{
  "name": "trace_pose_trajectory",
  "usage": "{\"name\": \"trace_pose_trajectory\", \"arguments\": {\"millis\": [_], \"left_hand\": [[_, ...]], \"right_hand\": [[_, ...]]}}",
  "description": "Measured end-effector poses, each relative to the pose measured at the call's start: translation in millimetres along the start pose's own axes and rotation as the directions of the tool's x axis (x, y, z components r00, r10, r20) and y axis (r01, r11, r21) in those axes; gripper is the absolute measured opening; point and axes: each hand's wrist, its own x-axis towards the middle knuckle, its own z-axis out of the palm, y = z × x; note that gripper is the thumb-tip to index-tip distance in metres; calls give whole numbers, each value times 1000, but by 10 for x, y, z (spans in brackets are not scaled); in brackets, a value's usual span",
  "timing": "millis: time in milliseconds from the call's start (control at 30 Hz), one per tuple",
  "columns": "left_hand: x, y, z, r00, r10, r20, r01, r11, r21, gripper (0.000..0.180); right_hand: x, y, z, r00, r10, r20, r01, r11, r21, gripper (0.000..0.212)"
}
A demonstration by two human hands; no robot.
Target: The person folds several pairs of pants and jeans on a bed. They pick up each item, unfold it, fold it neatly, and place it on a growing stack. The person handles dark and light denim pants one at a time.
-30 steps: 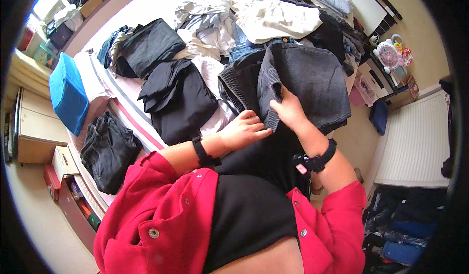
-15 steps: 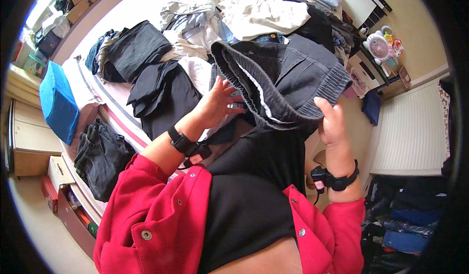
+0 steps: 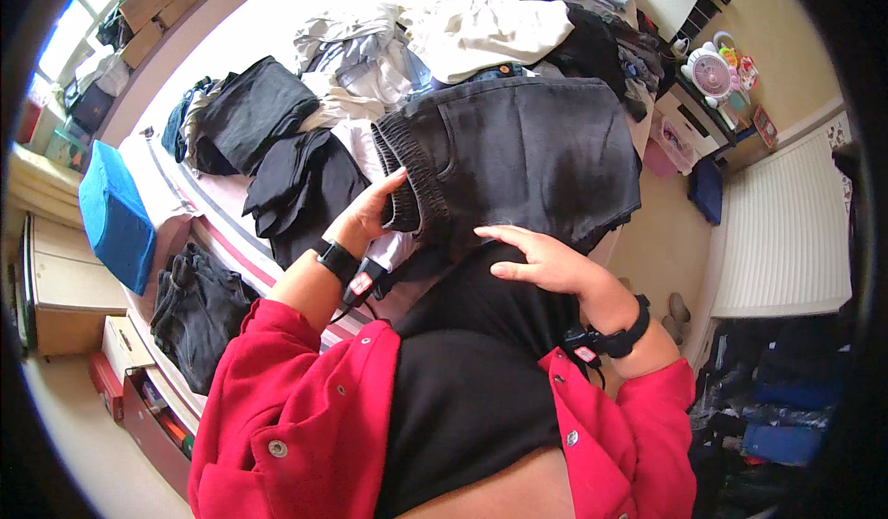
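The bed [image 3: 277, 29] carries scattered clothing under a pale, striped cover. A white radiator [image 3: 786, 232] stands at the right, well apart from the bed. The dark grey shorts [image 3: 527, 154] lie folded at the near edge of the bed, directly in front of the person, with the ribbed elastic waistband turned to the left. A cream garment [image 3: 490, 33] lies beyond the shorts. A folded black garment [image 3: 301, 186] lies just left of them. A blue box [image 3: 116, 218] rests at the bed's left edge. The left hand [image 3: 370, 209] grasps the waistband, fingers curled round it. The right hand [image 3: 541, 260] is released, lying flat with fingers extended on the lower edge of the shorts. Each wrist bears a black band.
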Motion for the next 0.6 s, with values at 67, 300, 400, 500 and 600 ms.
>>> {"name": "trace_pose_trajectory", "arguments": {"millis": [67, 300, 400, 500, 600], "left_hand": [[38, 77, 49, 999, -53, 5, 53, 998, 15, 37], [-128, 372, 269, 999, 39, -31, -39, 999, 18, 26], [-230, 523, 461, 994, 111, 21, -111, 994, -4, 30], [-243, 729, 844, 966, 217, 139, -231, 968, 96, 31], [-202, 1000, 1398, 905, 266, 331, -330, 931, 155, 30]], "right_hand": [[-161, 99, 53, 996, 83, -18, -79, 983, 164, 54], [-592, 431, 147, 928, 285, -239, -124, 843, 523, 39], [-702, 482, 144, 888, 384, -254, -160, 775, 611, 39], [-720, 473, 160, 919, 320, -229, -134, 802, 583, 42], [-649, 457, 160, 946, 223, -234, -124, 919, 374, 44]]}}
